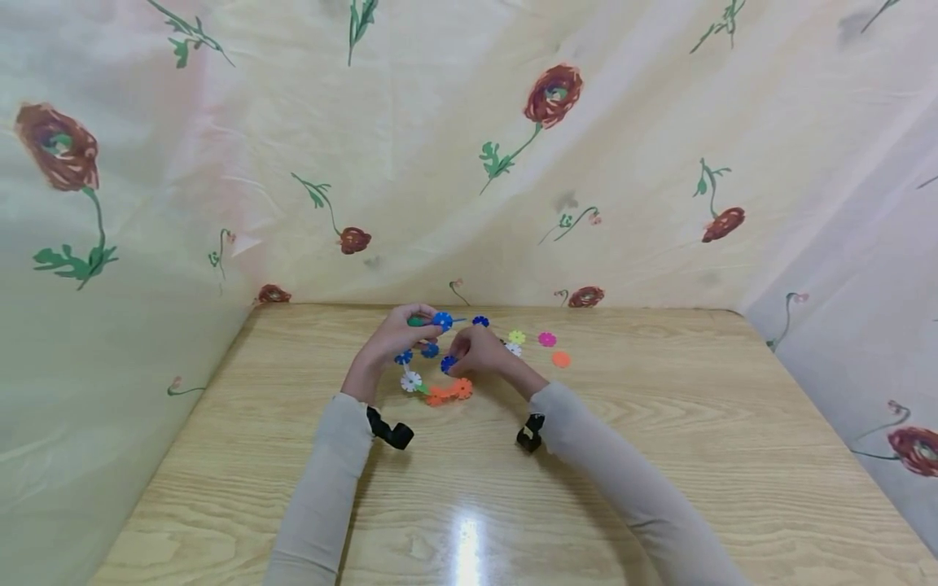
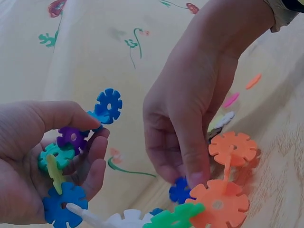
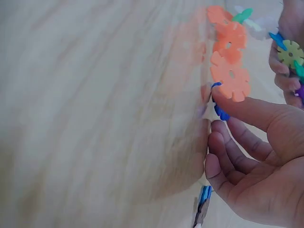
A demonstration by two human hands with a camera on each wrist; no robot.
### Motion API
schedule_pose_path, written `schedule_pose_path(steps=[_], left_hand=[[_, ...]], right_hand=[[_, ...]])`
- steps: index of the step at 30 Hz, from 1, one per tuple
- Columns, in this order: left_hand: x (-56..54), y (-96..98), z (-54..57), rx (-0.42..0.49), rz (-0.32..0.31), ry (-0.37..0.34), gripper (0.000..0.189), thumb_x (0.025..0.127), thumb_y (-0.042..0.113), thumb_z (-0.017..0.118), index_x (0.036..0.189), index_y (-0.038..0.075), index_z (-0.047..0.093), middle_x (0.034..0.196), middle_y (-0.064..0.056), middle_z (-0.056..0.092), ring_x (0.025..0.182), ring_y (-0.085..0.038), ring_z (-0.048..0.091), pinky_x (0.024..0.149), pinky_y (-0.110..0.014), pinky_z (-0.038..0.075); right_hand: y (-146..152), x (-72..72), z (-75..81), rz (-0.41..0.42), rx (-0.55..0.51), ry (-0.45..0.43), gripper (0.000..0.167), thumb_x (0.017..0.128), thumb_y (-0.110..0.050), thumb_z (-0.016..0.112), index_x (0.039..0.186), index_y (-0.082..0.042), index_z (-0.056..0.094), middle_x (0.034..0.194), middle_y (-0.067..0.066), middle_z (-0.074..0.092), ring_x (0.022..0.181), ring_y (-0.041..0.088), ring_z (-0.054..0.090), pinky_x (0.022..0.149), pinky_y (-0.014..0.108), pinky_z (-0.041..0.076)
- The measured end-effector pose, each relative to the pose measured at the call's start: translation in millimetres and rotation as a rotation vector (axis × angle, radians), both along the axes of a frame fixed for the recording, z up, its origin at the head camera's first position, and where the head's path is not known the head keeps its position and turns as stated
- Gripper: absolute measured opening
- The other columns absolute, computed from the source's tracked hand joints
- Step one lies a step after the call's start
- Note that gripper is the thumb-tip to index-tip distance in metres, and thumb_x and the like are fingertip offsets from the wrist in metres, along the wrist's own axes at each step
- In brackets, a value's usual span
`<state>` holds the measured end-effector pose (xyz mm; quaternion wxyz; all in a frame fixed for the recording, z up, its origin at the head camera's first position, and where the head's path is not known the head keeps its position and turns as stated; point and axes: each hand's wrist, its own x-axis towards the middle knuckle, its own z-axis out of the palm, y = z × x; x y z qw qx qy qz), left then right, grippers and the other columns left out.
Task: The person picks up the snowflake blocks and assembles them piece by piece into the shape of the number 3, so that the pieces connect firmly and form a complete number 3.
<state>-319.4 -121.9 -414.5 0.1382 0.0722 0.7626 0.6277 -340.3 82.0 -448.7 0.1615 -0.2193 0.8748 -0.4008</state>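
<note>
My left hand (image 1: 392,338) holds one end of a chain of slotted flower-shaped plastic discs, pinching it by a blue disc (image 2: 97,116) between thumb and fingers. Purple, green and yellow discs of the chain hang against the palm in the left wrist view. From there the chain curves down through a white disc (image 1: 411,381) and a green disc (image 2: 175,216) to several orange discs (image 3: 230,75) low over the table. A dark blue disc (image 2: 179,190) is pinched at the fingertips of my right hand (image 1: 485,356), beside the orange end; whether it touches that end I cannot tell.
Loose discs lie on the wooden table (image 1: 659,423) right of the hands: a yellow disc (image 1: 516,336), a pink disc (image 1: 547,339), an orange disc (image 1: 561,359) and a white one. Another dark blue disc (image 1: 480,321) lies behind. A flowered cloth (image 1: 440,163) hangs along the back edge.
</note>
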Motion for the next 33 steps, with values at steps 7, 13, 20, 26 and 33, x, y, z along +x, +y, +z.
schedule_pose_path(steps=[7, 13, 20, 26, 33], left_hand=[[-2.4, 3.0, -3.1, 0.01, -0.009, 0.017, 0.031, 0.1, 0.019, 0.067, 0.128, 0.007, 0.061, 0.119, -0.014, 0.068, 0.112, -0.048, 0.062, 0.095, -0.054, 0.058], [-2.1, 6.3, -5.0, 0.017, -0.001, 0.039, 0.028, 0.099, 0.022, 0.069, 0.124, 0.009, 0.063, 0.11, -0.01, 0.07, 0.109, -0.047, 0.063, 0.092, -0.053, 0.059], [-1.0, 10.7, -5.3, 0.026, 0.024, 0.038, 0.026, 0.1, 0.02, 0.068, 0.123, 0.008, 0.064, 0.103, -0.005, 0.065, 0.111, -0.048, 0.062, 0.09, -0.05, 0.06], [-0.3, 11.6, -4.2, 0.038, 0.034, 0.018, 0.025, 0.1, 0.021, 0.067, 0.121, 0.008, 0.065, 0.108, -0.013, 0.069, 0.108, -0.045, 0.063, 0.09, -0.049, 0.06], [-0.1, 10.0, -4.1, 0.037, 0.027, 0.007, 0.022, 0.101, 0.022, 0.066, 0.119, 0.009, 0.065, 0.108, -0.014, 0.071, 0.099, -0.038, 0.066, 0.09, -0.048, 0.059]], right_hand=[[14, 3.5, -4.4, -0.093, -0.063, -0.053, 0.016, 0.085, -0.005, 0.081, 0.097, -0.002, 0.071, 0.091, 0.011, 0.074, 0.077, 0.014, 0.066, 0.065, 0.023, 0.055], [30, 8.1, 0.6, -0.162, -0.191, -0.116, 0.017, 0.088, -0.008, 0.078, 0.102, -0.002, 0.072, 0.093, 0.01, 0.072, 0.082, 0.02, 0.068, 0.071, 0.032, 0.06], [47, 10.4, 17.8, -0.242, -0.374, -0.17, 0.027, 0.095, -0.011, 0.072, 0.12, -0.001, 0.071, 0.095, 0.004, 0.073, 0.089, 0.025, 0.069, 0.089, 0.048, 0.059], [52, 13.2, 30.8, -0.272, -0.481, -0.133, 0.029, 0.098, -0.009, 0.069, 0.125, 0.001, 0.069, 0.086, -0.003, 0.07, 0.085, 0.025, 0.071, 0.091, 0.055, 0.059], [49, 14.0, 36.8, -0.306, -0.524, -0.111, 0.025, 0.097, -0.011, 0.07, 0.119, 0.002, 0.068, 0.088, -0.003, 0.074, 0.086, 0.023, 0.075, 0.096, 0.062, 0.055]])
